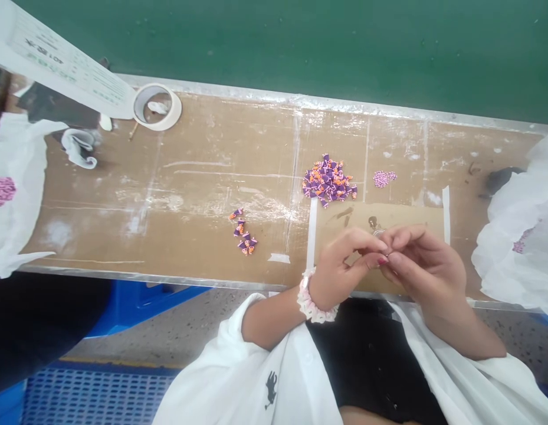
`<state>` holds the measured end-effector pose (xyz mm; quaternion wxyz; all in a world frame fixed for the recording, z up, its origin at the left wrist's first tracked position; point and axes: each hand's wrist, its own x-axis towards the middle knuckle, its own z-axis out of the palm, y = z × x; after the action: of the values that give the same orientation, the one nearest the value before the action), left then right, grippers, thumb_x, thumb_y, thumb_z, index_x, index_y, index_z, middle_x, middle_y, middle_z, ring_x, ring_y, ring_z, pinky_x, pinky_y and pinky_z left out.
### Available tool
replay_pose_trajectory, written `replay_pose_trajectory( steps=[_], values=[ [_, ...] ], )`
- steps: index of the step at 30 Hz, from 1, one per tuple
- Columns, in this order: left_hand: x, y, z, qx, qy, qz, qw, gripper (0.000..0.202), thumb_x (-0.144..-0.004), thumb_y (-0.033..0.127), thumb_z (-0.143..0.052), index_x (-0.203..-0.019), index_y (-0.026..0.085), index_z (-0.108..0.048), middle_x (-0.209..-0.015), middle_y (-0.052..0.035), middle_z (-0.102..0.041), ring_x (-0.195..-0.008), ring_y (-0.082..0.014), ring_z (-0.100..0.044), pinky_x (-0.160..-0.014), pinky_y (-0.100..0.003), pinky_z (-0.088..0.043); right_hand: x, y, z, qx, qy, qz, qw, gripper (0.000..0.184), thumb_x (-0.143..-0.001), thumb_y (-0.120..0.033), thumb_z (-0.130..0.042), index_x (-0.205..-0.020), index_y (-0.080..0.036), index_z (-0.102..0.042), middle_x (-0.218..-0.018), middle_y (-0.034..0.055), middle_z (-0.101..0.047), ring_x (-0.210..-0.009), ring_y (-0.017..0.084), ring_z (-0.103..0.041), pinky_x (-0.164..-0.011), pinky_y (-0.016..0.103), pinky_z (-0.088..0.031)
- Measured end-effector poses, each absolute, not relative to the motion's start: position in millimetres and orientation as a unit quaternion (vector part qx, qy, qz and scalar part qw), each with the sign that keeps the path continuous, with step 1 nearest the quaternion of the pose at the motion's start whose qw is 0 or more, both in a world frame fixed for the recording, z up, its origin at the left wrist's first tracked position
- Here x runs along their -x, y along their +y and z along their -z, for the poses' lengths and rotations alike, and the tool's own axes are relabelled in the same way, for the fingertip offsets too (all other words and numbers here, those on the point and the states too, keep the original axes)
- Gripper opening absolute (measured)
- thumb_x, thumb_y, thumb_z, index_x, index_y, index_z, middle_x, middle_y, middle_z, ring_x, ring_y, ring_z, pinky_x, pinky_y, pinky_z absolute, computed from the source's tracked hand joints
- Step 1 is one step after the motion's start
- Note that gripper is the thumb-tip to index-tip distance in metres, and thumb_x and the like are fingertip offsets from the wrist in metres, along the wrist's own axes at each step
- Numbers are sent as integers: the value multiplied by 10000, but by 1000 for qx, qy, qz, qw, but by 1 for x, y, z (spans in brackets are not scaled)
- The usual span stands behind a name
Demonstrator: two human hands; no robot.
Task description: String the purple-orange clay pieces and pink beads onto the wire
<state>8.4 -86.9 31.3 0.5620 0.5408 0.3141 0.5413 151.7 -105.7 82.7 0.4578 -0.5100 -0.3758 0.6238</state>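
Observation:
Above a cardboard sheet [426,221], my left hand [338,262] and my right hand [426,265] meet with their fingertips together. Both are closed in a pinch. Whatever lies between the fingers is too small and covered to make out. Just behind the fingertips a small brown blob [373,222] sits on the sheet. Beyond it is a pile of small purple and orange pieces [327,180], with a patch of tiny pink pieces [384,179] to its right. Several more purple and orange pieces [243,236] lie in a loose line left of my hands.
A masking tape roll [171,115] lies at the back left, beside a white printed box [70,71]. White paper with pink pieces rests at both ends, left [26,218] and right [504,260]. Tape strips [312,236] hold the sheet. A green surface [300,47] runs behind the table.

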Motion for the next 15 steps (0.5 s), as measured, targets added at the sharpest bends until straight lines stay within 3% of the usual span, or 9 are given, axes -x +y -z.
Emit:
replay_pose_trajectory(
  steps=[3,6,10,13,15],
  values=[
    [-5,-85,-31,-607,302,-564,471,150,-854,74,-612,-913,203,-658,-847,-8,-633,-780,-82,-622,-702,-193,-524,-154,-104,-81,491,-358,-652,454,66,-846,-183,-655,-866,-236,-622,-821,1,-588,-524,57,-476,-412,187,-397],
    [-5,-85,-31,-620,296,-570,451,181,-865,47,-575,-912,201,-658,-857,-11,-617,-800,-83,-620,-715,-201,-530,-155,-102,-80,481,-349,-669,447,71,-841,-175,-660,-860,-236,-628,-800,-6,-595,-525,55,-471,-394,170,-372],
    [-9,-85,-29,-502,283,-550,605,60,-845,141,-652,-818,193,-641,-810,-2,-589,-790,-90,-611,-732,-223,-530,-151,-104,-80,496,-363,-637,464,121,-837,-162,-663,-913,-249,-625,-787,-5,-611,-542,71,-503,-399,175,-402],
    [-13,-84,-26,-338,225,-505,762,120,-819,231,-703,-763,183,-610,-793,9,-567,-711,-82,-616,-632,-211,-519,-147,-108,-80,513,-400,-584,486,177,-836,-131,-656,-961,-252,-623,-775,-9,-617,-560,77,-540,-445,188,-461],
    [-15,-84,-24,-271,193,-479,812,143,-806,244,-719,-757,178,-603,-807,13,-567,-675,-77,-621,-596,-209,-505,-145,-110,-79,523,-433,-545,493,208,-834,-113,-647,-989,-249,-620,-769,-11,-617,-575,82,-562,-497,206,-507]
  ],
)
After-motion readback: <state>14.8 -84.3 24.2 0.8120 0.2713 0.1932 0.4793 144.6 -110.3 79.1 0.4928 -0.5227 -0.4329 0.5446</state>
